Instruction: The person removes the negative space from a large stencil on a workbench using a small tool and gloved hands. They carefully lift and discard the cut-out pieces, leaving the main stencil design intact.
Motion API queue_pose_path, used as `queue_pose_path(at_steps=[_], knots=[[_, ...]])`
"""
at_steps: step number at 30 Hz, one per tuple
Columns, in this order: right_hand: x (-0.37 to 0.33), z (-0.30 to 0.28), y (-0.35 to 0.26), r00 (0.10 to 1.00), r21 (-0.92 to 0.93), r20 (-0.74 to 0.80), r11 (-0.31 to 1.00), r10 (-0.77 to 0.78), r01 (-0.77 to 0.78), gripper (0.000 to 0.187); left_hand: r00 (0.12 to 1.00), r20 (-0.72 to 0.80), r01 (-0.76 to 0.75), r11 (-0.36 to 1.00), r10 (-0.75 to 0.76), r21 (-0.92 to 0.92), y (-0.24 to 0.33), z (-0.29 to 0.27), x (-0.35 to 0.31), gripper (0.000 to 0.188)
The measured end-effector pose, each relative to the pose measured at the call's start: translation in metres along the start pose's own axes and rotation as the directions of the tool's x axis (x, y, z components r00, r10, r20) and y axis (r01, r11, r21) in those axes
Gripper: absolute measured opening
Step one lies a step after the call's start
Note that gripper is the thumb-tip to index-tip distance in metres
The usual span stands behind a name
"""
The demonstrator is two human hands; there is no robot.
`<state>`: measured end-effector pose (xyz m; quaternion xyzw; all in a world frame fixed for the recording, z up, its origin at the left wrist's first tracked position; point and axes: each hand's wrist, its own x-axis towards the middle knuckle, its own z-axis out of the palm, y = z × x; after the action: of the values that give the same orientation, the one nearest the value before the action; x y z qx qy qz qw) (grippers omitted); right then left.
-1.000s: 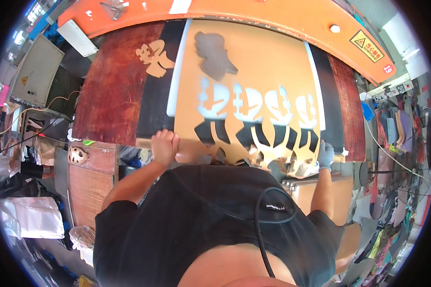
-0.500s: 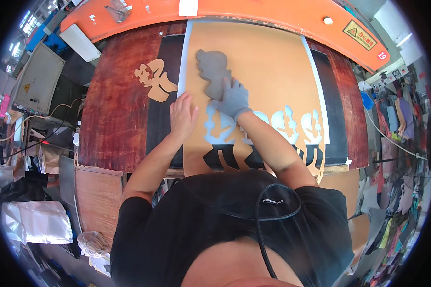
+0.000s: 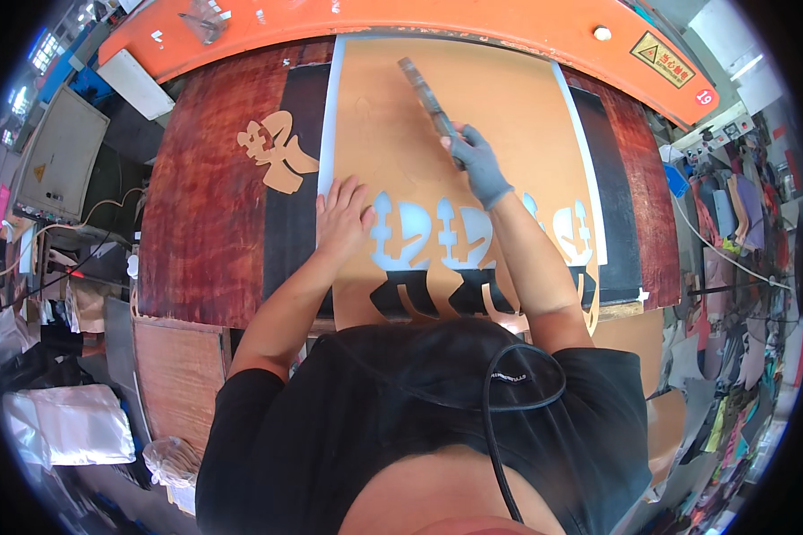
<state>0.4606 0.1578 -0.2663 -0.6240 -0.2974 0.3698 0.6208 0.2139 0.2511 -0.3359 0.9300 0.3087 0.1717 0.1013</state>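
Observation:
In my gloved right hand (image 3: 483,168) is a grey cutting die (image 3: 427,98), pinched at its near end. It is turned up on its edge, so only its narrow side shows, above the tan sheet (image 3: 500,89). My bare left hand (image 3: 342,218) rests on the sheet's left edge with its fingers spread, holding nothing. A row of shaped holes (image 3: 407,234) runs across the near part of the sheet; white shows through some, black through others. Part of the row lies hidden behind my right forearm. Left of the sheet lie several tan cut pieces (image 3: 285,169), partly overlapping.
An orange machine beam (image 3: 509,25) spans the table's far side. Reddish-brown boards (image 3: 205,196) and a black strip (image 3: 294,214) lie under and beside the sheet. A grey cabinet (image 3: 60,169) stands at the left; hanging material pieces (image 3: 732,209) fill the right side.
The die lay flat on the sheet under my right hand; now it is lifted and tipped onto its edge. My right hand moved right. My left hand stayed nearly in place.

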Motion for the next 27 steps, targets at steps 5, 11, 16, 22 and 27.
queue_pose_path(at_steps=[5,11,16,22,27], knots=[[-0.006,-0.028,0.005,0.985,-0.320,-0.137,0.946,-0.105,0.056,0.064,1.000,0.015,0.013,1.000,-0.013,-0.011,0.001,-0.002,0.007,0.043],[-0.010,-0.028,0.026,0.927,-0.937,-0.014,0.328,-0.376,0.119,0.073,1.000,0.008,0.004,1.000,-0.004,0.011,-0.001,0.002,0.016,0.043],[-0.006,-0.040,0.025,0.952,-0.858,0.003,0.488,-0.305,0.159,0.075,1.000,-0.018,-0.008,1.000,0.008,0.022,-0.005,0.004,0.023,0.042],[-0.025,-0.061,0.024,0.966,-0.732,-0.036,0.665,-0.256,0.148,0.073,1.000,-0.015,-0.009,0.999,0.009,0.031,-0.009,0.012,0.031,0.042],[-0.015,-0.058,0.025,0.941,-0.818,0.011,0.539,-0.339,0.204,0.075,0.999,0.031,-0.022,0.995,0.019,0.094,-0.004,0.001,0.043,0.044]])
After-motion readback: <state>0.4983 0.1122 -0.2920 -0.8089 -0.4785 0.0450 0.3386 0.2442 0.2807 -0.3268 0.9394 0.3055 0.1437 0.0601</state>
